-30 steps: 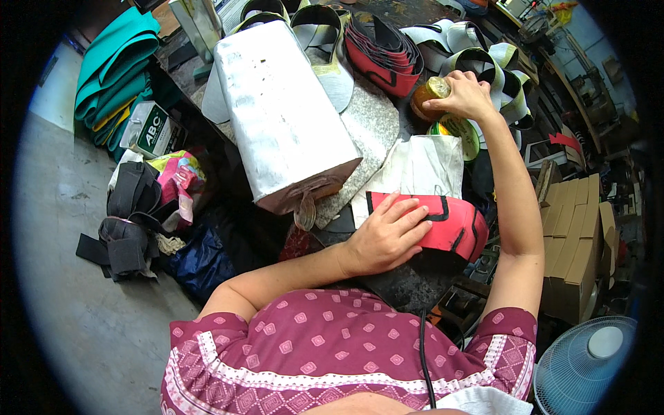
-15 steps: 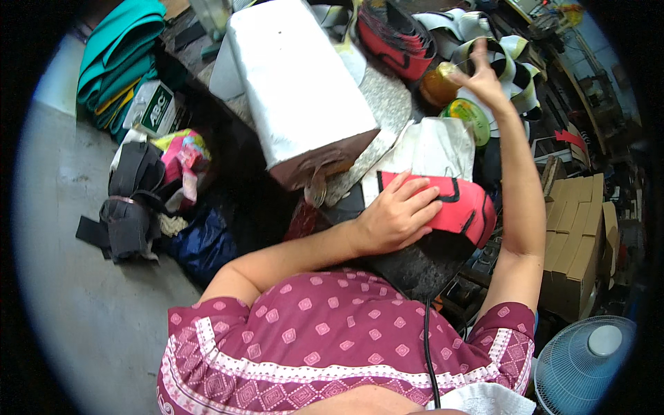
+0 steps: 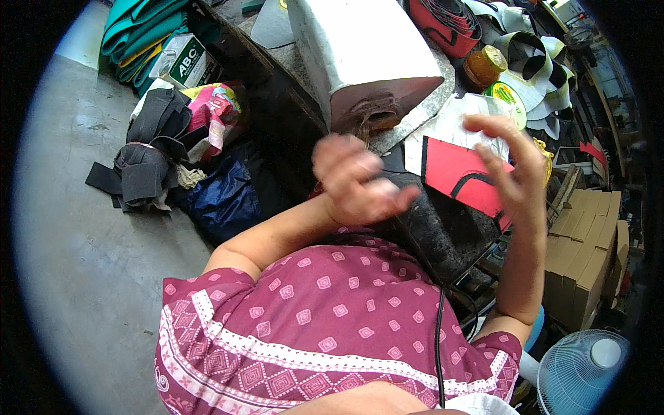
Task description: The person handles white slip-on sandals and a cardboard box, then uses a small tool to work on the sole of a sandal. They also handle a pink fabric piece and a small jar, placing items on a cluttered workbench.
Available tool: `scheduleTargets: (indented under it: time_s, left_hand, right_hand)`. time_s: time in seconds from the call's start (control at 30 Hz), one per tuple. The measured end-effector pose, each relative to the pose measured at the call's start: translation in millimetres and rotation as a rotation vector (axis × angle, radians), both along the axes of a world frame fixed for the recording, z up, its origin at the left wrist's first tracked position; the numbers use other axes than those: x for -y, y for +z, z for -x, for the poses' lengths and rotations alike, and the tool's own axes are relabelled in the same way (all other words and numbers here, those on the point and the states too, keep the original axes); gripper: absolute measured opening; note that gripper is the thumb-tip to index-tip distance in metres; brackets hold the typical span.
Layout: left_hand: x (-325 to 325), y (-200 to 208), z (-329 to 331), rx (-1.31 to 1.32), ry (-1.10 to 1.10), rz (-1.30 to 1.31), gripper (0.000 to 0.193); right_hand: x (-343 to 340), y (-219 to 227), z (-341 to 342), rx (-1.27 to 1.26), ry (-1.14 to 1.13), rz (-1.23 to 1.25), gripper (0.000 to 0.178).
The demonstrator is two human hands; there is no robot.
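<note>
A flat red piece with black edging and a black curved strip (image 3: 449,166) lies on the dark work surface, partly over a white sheet. My right hand (image 3: 512,155) hovers above its right part, fingers curved and apart, with nothing visible between them. To the left of the red piece, my left hand (image 3: 360,181) is raised and off it. Its fingers are smeared by motion, so whether it holds anything cannot be made out. Beyond my left hand stands a large white block (image 3: 366,52) with a brown end and a dark hole in it.
An amber jar (image 3: 485,67) and a round green-and-yellow lid (image 3: 507,97) stand past the white sheet (image 3: 477,114). Stacked red pieces (image 3: 446,28) lie farther back. Black strips (image 3: 149,166) are bundled at left. Cardboard (image 3: 581,242) and a fan (image 3: 581,377) are at right.
My left hand has lifted off the red piece and moved left. My right hand has come back from near the amber jar to above the red piece. The view has shifted.
</note>
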State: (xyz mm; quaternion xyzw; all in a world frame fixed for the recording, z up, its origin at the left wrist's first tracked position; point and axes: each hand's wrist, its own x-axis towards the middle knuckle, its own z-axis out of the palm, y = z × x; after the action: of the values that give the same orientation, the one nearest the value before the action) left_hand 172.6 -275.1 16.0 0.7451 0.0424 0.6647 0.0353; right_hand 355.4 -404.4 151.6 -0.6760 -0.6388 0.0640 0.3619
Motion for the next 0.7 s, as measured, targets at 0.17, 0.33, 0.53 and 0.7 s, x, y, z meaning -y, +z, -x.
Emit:
scheduleTargets:
  time_s: [0.17, 0.33, 0.53, 0.7]
  left_hand:
    - [-32.1, -7.3, 11.5, -0.213, 0.017, 0.528, 0.095]
    - [-45.2, -13.4, 14.9, -0.282, -0.235, 0.749, 0.093]
    - [-50.3, -17.3, 16.7, -0.268, -0.277, 0.701, 0.089]
    - [-51.5, -17.2, 20.4, -0.269, -0.224, 0.580, 0.087]
  right_hand:
    - [-18.3, -36.5, 54.7, 0.195, 0.030, 0.349, 0.054]
    - [-57.3, -68.4, 63.8, 0.510, -0.145, 0.568, 0.047]
    - [-95.4, -88.2, 59.5, 0.703, -0.199, 0.651, 0.021]
    - [-97.5, -87.4, 61.1, 0.598, -0.232, 0.668, 0.023]
